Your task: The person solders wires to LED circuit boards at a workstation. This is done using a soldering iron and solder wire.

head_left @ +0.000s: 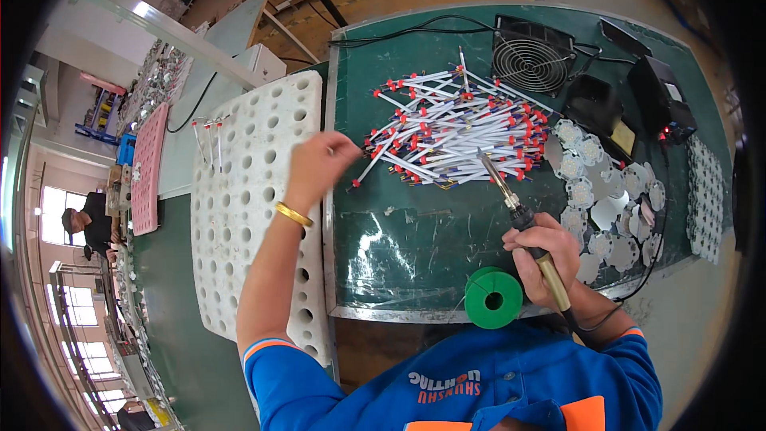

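My right hand (546, 259) is closed around the handle of a soldering iron (523, 215), whose metal tip points up and left over the near side of a pile. That pile (459, 128) is made of many thin white tubes with red collars and wire ends, lying crisscross on the green bench. At the pile's left edge is my left hand (323, 164), its thumb and fingertips pinched together; whether something small is between them I cannot make out. A green spool (479, 295) of thin wire rests by the bench's near edge, below my right hand.
Left of the bench stands a white foam board (255, 160) with rows of holes; a few white tubes (211, 144) stick up from it. Farther right are a black fan (533, 60), a black box (662, 100) with a red light, and round metal circuit plates (606, 183). A person works far left.
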